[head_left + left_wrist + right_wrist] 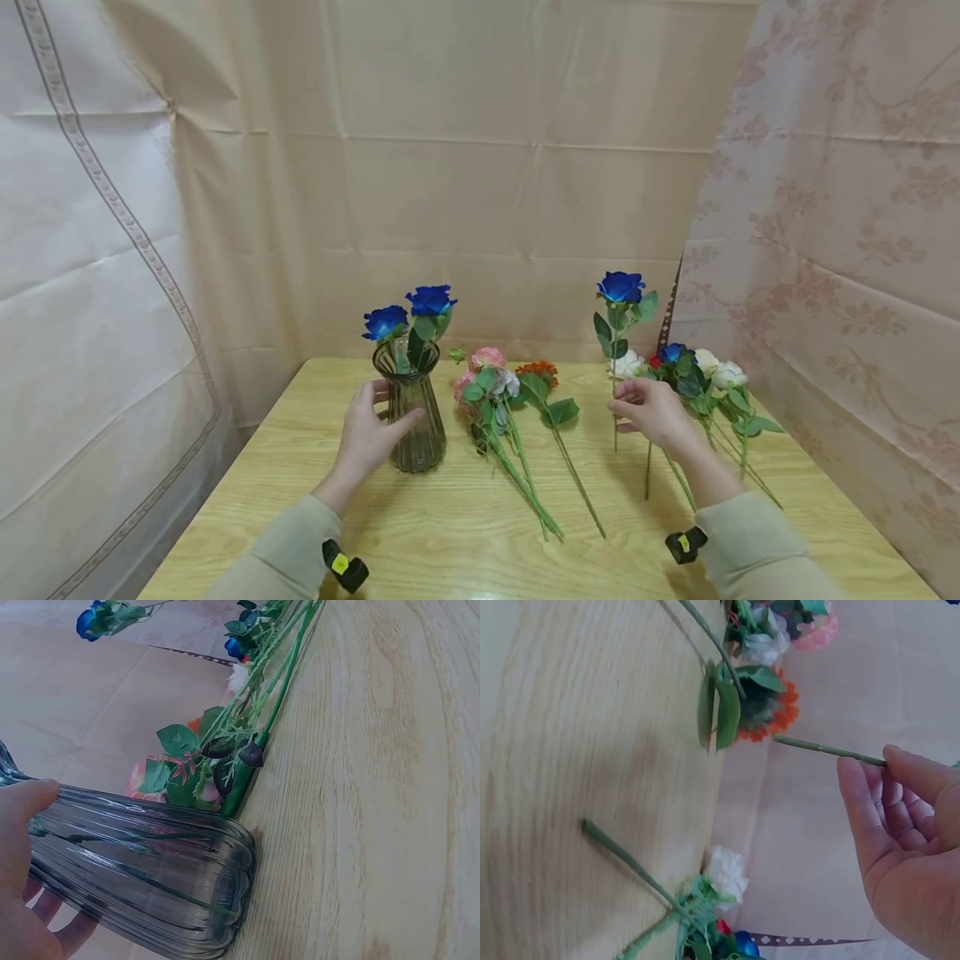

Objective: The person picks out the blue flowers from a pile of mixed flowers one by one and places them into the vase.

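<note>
A ribbed, smoky glass vase [417, 437] stands upright at the left of the table, with two blue roses [431, 301] in it. My left hand [367, 433] holds the vase, thumb on the near side and fingers around the far side. In the left wrist view, stems show through the glass [150, 862]. Between thumb and fingers, my right hand [658, 414] pinches the stem of another blue rose [621, 287]. That rose is upright above the table, its cut stem end [802, 743] free in the air in the right wrist view.
Right of the vase lie pink flowers [488, 358] with long green stems and an orange flower [542, 371]. More flowers lie at the right, among them a white one [728, 376] and a blue rose [672, 353]. Cloth hangs behind the wooden table [480, 562].
</note>
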Available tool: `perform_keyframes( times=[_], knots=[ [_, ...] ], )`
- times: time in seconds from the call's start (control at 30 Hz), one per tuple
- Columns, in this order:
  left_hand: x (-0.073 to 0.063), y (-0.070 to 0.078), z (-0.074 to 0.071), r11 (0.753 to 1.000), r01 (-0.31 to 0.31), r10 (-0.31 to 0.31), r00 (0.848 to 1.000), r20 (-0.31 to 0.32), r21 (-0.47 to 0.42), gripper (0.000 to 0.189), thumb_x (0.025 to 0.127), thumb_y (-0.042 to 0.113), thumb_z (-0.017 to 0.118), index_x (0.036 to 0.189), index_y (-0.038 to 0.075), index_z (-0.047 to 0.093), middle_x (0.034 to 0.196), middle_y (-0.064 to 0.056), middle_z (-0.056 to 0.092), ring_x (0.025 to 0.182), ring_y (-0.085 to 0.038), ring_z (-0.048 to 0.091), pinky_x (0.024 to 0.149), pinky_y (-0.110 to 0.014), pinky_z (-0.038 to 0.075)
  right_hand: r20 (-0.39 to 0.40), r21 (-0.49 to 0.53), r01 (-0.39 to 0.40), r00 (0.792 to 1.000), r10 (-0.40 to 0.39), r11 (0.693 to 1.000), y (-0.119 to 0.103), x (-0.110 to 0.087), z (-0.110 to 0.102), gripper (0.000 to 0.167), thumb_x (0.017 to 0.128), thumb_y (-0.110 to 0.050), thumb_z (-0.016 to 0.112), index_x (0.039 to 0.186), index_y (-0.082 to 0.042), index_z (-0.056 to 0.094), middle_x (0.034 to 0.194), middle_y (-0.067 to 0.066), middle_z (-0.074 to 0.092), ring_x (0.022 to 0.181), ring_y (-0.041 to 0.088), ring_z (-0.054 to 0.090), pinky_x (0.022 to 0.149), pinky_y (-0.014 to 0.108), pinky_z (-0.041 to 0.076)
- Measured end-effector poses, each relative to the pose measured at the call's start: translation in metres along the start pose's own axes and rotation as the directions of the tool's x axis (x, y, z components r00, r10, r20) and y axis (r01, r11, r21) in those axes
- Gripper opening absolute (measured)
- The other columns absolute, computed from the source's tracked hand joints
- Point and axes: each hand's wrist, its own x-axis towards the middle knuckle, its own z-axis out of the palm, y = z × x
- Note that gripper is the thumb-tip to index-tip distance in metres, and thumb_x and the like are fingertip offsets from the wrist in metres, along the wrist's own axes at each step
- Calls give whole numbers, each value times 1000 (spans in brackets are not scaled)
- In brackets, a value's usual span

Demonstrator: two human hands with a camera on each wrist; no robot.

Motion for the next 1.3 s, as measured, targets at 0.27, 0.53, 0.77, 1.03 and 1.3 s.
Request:
perform_keyframes(
  times=[0.27,0.53,0.77,1.03,1.3],
  knots=[
    [0,-1,0,1000,1,-1,1000,-1,-4,68,84,36,86,133,5,50,129,-13,53,120,-31,54,95,-50,54,-15,53,37,999,-37,998,0,2,17,15,97,-5,70,104,3,59,99,14,62,90,25,66,72,39,62],
    [-1,1,-1,1000,-1,1,1000,-5,-10,69,84,34,86,134,4,50,129,-14,52,120,-33,54,95,-52,53,19,102,53,998,-55,993,-3,6,33,16,96,-2,70,105,5,59,98,15,61,89,27,66,72,41,63],
    [0,0,-1,1000,1,-1,1000,-1,-7,69,85,36,86,134,4,50,130,-14,52,120,-32,54,95,-51,53,22,124,66,997,-70,990,-5,8,46,14,94,0,71,102,4,60,95,14,62,86,26,65,69,40,63],
    [0,-1,-1,1000,7,-7,1000,6,-7,72,84,40,86,135,4,50,131,-13,52,121,-32,53,96,-51,53,30,121,51,998,-55,991,-5,9,55,15,94,-3,73,102,3,62,95,12,63,88,28,66,68,42,63],
    [2,1,-5,999,39,-39,999,32,2,74,81,45,87,132,6,50,130,-13,53,122,-33,53,97,-52,52,40,109,43,998,-47,993,-10,7,55,16,94,-4,73,102,2,61,95,13,63,91,33,66,69,40,63]
  ],
)
